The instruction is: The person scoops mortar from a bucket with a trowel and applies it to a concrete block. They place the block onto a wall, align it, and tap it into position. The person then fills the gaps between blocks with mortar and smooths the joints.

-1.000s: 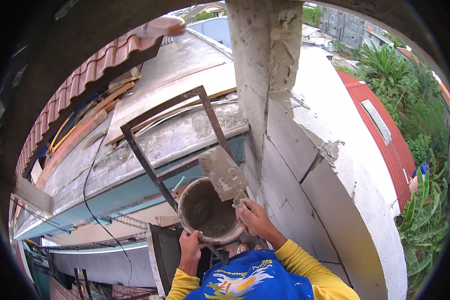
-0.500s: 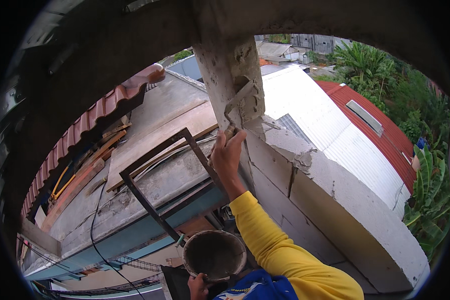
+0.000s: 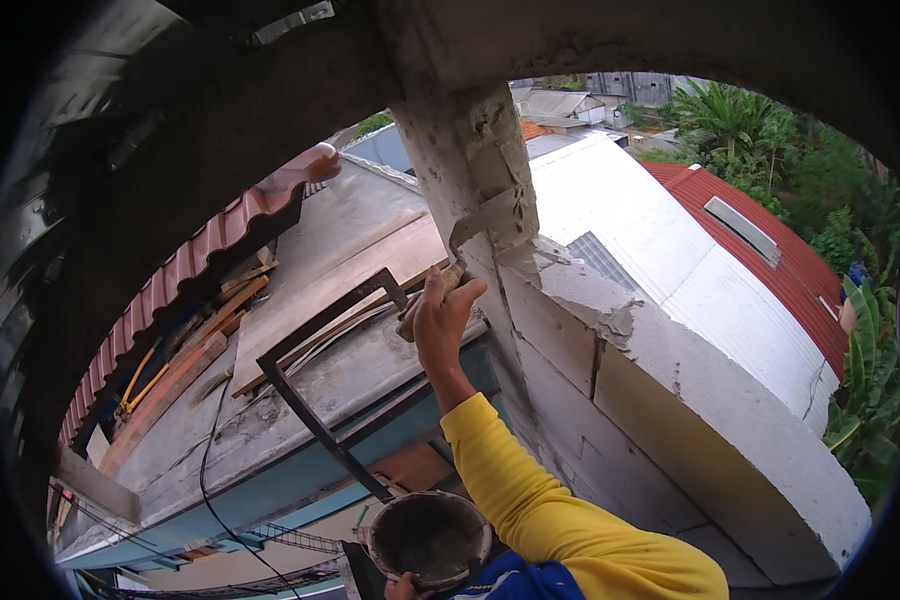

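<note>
My right hand point(image 3: 445, 325), in a yellow sleeve, is closed around the handle of a trowel point(image 3: 493, 208). The trowel's blade lies against the rough face of the concrete column point(image 3: 440, 165), at the joint where the light block wall point(image 3: 560, 345) meets it. At the lower edge, my left hand point(image 3: 402, 587) grips the near rim of a round bucket point(image 3: 373, 545). Grey mortar point(image 3: 430, 545) shows inside this bucket. Most of my left hand is cut off by the picture's edge.
A dark metal frame point(image 3: 300, 410) stands left of my right arm. Beyond it lie a grey ledge with boards point(image 3: 330, 300) and a hanging black cable point(image 3: 207, 450). A white metal roof point(image 3: 620, 220) and a red roof point(image 3: 750, 245) spread below on the right. A dark beam crosses overhead.
My right hand has turned, and its trowel blade lies at a flatter slant across the column. The whole view has shifted slightly. My left hand stays at the bucket's rim.
</note>
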Available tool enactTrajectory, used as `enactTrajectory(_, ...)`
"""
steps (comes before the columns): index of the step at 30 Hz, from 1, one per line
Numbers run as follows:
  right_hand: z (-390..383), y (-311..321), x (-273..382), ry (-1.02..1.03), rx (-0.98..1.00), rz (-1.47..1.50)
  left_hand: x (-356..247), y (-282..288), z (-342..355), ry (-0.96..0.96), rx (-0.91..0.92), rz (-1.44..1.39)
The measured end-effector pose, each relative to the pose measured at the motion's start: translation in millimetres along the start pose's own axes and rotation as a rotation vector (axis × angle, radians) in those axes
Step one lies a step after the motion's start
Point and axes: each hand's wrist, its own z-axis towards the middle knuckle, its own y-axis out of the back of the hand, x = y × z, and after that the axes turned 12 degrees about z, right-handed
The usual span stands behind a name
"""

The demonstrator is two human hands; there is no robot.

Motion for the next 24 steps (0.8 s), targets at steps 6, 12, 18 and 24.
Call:
enactTrajectory(6,10,-20,20,-0.062,0.000,0.312,-35,3,-11,0.371,-0.066,-0.380)
enactTrajectory(12,54,-35,13,0.128,-0.025,0.054,-46,-9,-17,0.330,-0.121,-0.465)
enactTrajectory(18,38,-42,50,-0.038,0.077,-0.072,-29,-3,-21,0.315,-0.120,-0.516)
enactTrajectory(24,28,-14,-17,0.307,0.065,-0.490,-59,-10,-16,0.500,-0.172,-0.482)
